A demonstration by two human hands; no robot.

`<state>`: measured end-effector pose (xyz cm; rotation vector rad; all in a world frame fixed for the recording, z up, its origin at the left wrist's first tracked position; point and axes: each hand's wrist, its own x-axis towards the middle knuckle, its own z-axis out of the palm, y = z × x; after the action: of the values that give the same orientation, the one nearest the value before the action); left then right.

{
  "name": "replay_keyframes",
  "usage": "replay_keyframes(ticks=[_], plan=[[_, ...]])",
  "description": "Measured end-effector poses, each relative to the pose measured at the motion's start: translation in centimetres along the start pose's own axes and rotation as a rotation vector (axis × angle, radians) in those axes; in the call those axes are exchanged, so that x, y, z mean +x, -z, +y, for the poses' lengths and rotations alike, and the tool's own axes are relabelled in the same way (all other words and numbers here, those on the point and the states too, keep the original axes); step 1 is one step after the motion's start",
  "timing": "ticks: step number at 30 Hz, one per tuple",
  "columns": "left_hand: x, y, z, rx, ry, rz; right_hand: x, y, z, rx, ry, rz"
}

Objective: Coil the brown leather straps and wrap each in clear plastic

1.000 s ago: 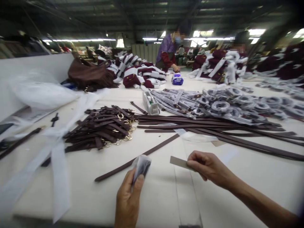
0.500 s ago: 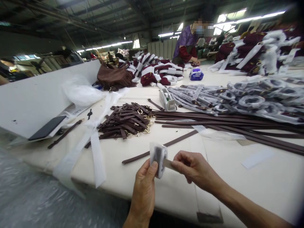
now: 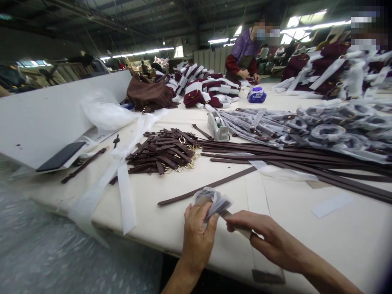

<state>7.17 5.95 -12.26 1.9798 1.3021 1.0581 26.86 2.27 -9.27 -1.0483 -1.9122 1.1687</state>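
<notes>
- A plastic-wrapped bundle [image 3: 214, 200] is being held snugly by the left grip [image 3: 197, 239], above the surface [image 3: 153, 220] near its front edge.
- A flat strip [image 3: 226, 214] is being pinched by the right grip [image 3: 269, 237] against the bundle (contact partly hidden).
- Wrapped coils [image 3: 327, 131] are being seen heaped right; bare straps [image 3: 284, 154] are being seen unwrapped alongside: work is being judged part done.
</notes>
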Motion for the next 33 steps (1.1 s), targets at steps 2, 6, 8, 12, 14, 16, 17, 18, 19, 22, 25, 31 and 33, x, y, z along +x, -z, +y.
replay_keyframes(ticks=[2, 6, 8, 12, 14, 16, 17, 18, 19, 22, 25, 31, 33], plan=[[0.0, -0.9, -0.3, 0.103, -0.068, -0.009, -0.1, -0.6, 0.5, -0.292, 0.115, 0.001], [0.1, -1.9, -0.2, 0.239, -0.147, -0.047, 0.2, -1.2, 1.9, -0.783, 0.276, -0.053], [0.0, -2.3, -0.1, 0.272, -0.173, -0.086, 0.4, -1.2, 2.5, -0.903, 0.336, 0.002], [-0.6, -3.1, -0.2, 0.284, -0.197, -0.145, 1.0, -1.3, 3.8, -0.781, 0.3, 0.184], [-0.8, -3.2, -0.3, 0.263, -0.201, -0.167, 1.3, -1.4, 4.5, -0.63, 0.266, 0.18], [-0.8, -3.1, -0.3, 0.238, -0.204, -0.197, 1.6, -1.4, 5.2, -0.497, 0.253, 0.15], [-0.8, -3.0, -0.3, 0.23, -0.201, -0.21, 1.8, -1.3, 5.4, -0.449, 0.246, 0.138], [-0.8, -2.9, -0.3, 0.226, -0.198, -0.219, 1.9, -1.2, 5.6, -0.414, 0.236, 0.132], [-0.7, -2.8, -0.3, 0.222, -0.194, -0.223, 2.1, -1.1, 5.8, -0.392, 0.219, 0.128], [-0.7, -2.6, -0.4, 0.177, -0.174, -0.207, 2.6, -1.0, 5.8, -0.366, 0.141, 0.141], [-0.5, -2.7, -0.5, 0.094, -0.1, -0.134, 3.1, -1.0, 5.5, -0.322, 0.019, 0.151], [0.1, -3.0, -0.2, -0.014, 0.057, -0.097, 4.5, -0.4, 4.9, -0.161, -0.15, 0.045], [0.3, -3.1, 0.0, -0.037, 0.123, -0.11, 4.8, -0.3, 4.8, -0.165, -0.137, 0.016]])
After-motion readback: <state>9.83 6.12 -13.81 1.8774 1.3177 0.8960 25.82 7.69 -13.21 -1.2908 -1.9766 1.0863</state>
